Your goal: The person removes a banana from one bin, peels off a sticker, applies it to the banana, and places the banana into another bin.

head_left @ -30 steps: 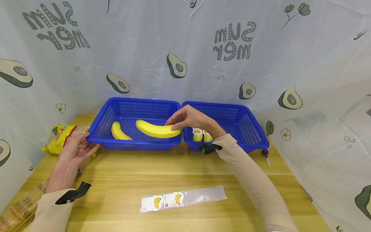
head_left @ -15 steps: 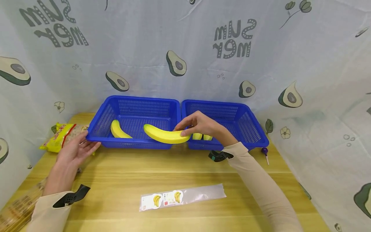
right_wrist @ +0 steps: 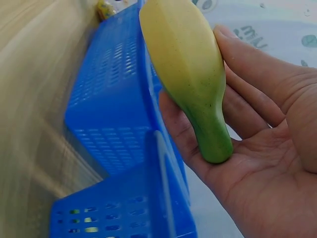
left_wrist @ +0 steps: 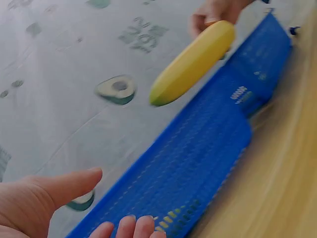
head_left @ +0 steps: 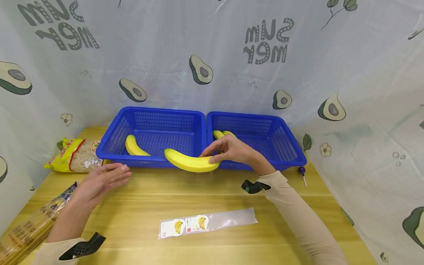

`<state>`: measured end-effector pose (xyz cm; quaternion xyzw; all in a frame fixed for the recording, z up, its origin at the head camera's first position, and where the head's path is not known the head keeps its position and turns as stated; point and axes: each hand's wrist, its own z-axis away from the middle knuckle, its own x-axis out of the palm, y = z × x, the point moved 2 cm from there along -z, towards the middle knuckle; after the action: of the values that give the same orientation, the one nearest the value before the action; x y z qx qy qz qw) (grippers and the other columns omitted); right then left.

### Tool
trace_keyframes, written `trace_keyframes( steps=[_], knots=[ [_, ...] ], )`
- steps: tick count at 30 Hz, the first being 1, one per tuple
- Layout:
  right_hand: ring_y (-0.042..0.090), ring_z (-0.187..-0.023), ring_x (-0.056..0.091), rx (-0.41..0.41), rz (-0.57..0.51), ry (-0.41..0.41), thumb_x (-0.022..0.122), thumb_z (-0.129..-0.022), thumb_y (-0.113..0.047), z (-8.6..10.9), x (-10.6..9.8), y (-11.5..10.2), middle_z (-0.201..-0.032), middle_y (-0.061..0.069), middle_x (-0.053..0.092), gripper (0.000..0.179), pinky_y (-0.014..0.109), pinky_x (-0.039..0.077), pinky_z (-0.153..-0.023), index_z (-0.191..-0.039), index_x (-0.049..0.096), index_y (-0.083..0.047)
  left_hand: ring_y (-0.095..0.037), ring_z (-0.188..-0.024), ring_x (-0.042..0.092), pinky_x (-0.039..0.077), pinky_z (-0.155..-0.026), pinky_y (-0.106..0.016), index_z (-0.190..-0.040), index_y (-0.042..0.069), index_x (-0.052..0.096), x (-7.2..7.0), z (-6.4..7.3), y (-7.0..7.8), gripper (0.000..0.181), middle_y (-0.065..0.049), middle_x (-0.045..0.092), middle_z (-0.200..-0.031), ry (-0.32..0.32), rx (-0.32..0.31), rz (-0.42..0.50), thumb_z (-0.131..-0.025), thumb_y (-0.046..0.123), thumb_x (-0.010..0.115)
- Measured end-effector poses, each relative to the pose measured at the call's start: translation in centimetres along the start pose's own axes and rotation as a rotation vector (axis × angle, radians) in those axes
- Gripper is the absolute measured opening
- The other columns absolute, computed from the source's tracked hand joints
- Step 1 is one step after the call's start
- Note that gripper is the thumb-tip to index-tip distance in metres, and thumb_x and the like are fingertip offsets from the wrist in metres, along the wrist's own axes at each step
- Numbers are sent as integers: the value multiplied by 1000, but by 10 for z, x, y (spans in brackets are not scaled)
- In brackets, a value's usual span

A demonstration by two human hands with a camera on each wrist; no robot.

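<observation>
My right hand (head_left: 232, 150) pinches a yellow banana (head_left: 190, 162) near one end, holding it above the front edges of the baskets. In the right wrist view the green stem of that banana (right_wrist: 215, 136) lies against the palm. My left hand (head_left: 102, 182) holds nothing, its fingers extended, just in front of the left blue basket (head_left: 155, 161). Another banana (head_left: 133, 146) lies in the left basket. Inside the right blue basket (head_left: 285, 147) two more bananas (head_left: 217, 134) show partly behind my right hand.
On the table's left stand a yellow-printed bag (head_left: 74, 156) and a long pack (head_left: 36, 226) of what looks like dry noodles. A clear plastic strip with banana labels (head_left: 207, 223) lies in front. A purple lollipop (head_left: 301, 171) sits beside the right basket.
My left hand has let go of the left basket's corner and come toward me. My right hand has carried the banana to the right and nearer, out over the basket's front rim.
</observation>
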<state>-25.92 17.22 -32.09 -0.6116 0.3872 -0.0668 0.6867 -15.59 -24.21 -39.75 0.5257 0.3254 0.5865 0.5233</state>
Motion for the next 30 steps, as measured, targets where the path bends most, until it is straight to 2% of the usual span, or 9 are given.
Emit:
trace_keyframes(
  steps=[2,4,8,12,16,18,22,25,30],
  knots=[
    [23,-108,76,-6,4,10,79,-94,7,2,1,0,-119,17,79,26,29,64,-81,-120,78,6,-14,-106,76,63,-95,-32,-122,9,64,14,2,-6,13,2,77,-111,-10,24,-116,-110,12,65],
    [22,-108,76,-5,5,11,79,-93,7,6,3,2,-119,17,79,26,28,63,-80,-119,79,6,-17,-105,76,63,-96,-34,-129,1,62,30,3,-12,25,-2,75,-114,-29,45,-240,-108,15,68],
    [23,-109,77,2,-1,0,80,-93,6,14,7,5,-119,17,79,27,28,63,-81,-120,79,5,-21,-104,73,63,-91,-35,-138,-13,56,63,7,-24,46,-14,73,-120,-119,98,-428,-105,15,72],
    [25,-108,77,-15,-20,-34,80,-93,6,22,12,9,-119,19,79,28,27,63,-84,-121,78,7,-24,-102,71,62,-83,-30,-130,-11,64,89,12,-36,43,-16,73,-116,-226,186,-582,-98,12,81],
    [26,-105,77,-29,-44,-64,79,-94,6,27,17,12,-118,20,79,27,26,63,-82,-121,77,8,-26,-100,68,63,-82,-32,-123,-6,69,109,17,-46,43,-12,72,-112,-275,263,-733,-91,13,89],
    [23,-102,77,-36,-46,-71,79,-94,5,29,19,14,-117,20,79,27,24,62,-80,-121,77,7,-25,-102,67,62,-86,-36,-122,-2,70,117,21,-51,44,-9,72,-113,-254,270,-804,-87,14,92],
    [20,-100,77,-58,-60,-94,79,-94,6,35,24,18,-116,23,78,25,24,62,-79,-119,77,9,-20,-104,64,59,-92,-40,-119,8,73,133,28,-60,50,1,71,-112,-142,268,-972,-78,22,99],
    [23,-101,78,-52,-97,-101,79,-93,8,42,29,22,-116,26,77,25,26,63,-80,-118,76,12,-17,-101,60,56,-89,-41,-115,16,75,142,32,-64,53,7,67,-107,-75,261,-1062,-72,27,103],
    [22,-99,78,-27,-118,-94,79,-94,6,47,39,32,-116,26,77,25,24,62,-77,-118,76,11,-15,-100,55,55,-84,-40,-111,17,77,151,35,-69,55,8,63,-103,-66,283,-1140,-65,28,105]
  ],
)
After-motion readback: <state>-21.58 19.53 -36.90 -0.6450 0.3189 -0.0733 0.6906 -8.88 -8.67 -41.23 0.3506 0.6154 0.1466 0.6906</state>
